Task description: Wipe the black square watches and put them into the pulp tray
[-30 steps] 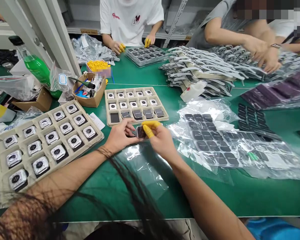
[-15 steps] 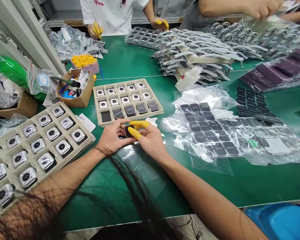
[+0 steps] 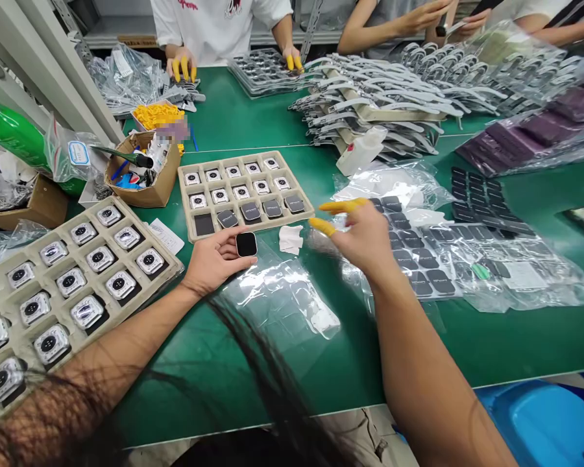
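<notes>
Small black square watch body [image 3: 246, 244]: screen side up, pinched at the fingertips of the left hand [image 3: 214, 259], just above the green worktop [image 3: 253, 123]. It sits just in front of the near edge of the middle tray [image 3: 187, 214], close to that tray's one vacant cell at the front left. Left hand is grasping the watch body; the wrist rests low over the worktop.

Right hand [image 3: 365, 240]: released, fingers spread, nothing in it. Yellow finger cots on thumb and forefinger. It hovers over the clear bags of dark square pieces [image 3: 409, 259], well apart from the watch body. Between the two hands lies a small folded white cloth [image 3: 291, 238], on the worktop just in front of the middle tray.

Middle tray: back two rows hold watch bodies lying back side up; front row holds four screen-up bodies to the right of the vacant cell.

Large tray [image 3: 141, 214], at left: filled with watch bodies, backs up.

An empty clear bag [image 3: 282, 305] lies flat under and in front of the left hand.

Further out: cardboard box of tools [image 3: 163, 185] behind the large tray; heap of grey watch straps [image 3: 370, 110] at centre back; white squeeze bottle [image 3: 360, 152] lying beside that heap.

Far side: a person in a white shirt [image 3: 214, 19], both hands on the worktop with yellow finger cots.
</notes>
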{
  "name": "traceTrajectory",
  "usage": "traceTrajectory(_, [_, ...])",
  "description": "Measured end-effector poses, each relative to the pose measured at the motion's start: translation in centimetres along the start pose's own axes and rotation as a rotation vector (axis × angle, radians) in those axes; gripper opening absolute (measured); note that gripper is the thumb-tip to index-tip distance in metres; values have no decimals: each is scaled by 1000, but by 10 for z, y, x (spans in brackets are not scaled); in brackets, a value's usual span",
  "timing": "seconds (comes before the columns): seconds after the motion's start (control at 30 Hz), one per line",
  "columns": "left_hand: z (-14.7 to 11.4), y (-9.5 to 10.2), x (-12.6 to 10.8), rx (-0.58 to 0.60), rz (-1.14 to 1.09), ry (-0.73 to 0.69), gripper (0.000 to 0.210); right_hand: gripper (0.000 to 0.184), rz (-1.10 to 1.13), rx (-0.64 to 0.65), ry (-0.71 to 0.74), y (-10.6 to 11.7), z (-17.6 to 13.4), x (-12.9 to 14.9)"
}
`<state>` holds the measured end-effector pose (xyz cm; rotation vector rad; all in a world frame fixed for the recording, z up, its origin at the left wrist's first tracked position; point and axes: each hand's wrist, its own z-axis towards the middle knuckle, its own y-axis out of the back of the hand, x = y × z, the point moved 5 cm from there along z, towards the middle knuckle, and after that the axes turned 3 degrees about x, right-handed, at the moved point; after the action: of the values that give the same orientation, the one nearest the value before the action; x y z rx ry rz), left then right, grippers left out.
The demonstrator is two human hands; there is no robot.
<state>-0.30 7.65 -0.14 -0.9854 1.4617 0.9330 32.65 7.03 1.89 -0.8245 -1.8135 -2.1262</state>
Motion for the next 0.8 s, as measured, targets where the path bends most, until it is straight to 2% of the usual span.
traceTrajectory(0.1, [0,0,0,0,13,-8,89,5,79,161,227,-33,-12,26])
traceTrajectory(0.3, [2,-4,6,69,-50,-3,77,13,267,97,569,-61,-45,79])
traceTrajectory(0.43, [2,-4,7,71,-37,-2,67,20,199,26,582,-69,-54,88])
traceTrajectory(0.57, [1,-5,8,86,-22,5,69,12,176,79,566,-72,-55,83])
traceTrajectory(0.8, [1,-4,8,81,6,-8,60,15,224,113,519,-74,-49,80])
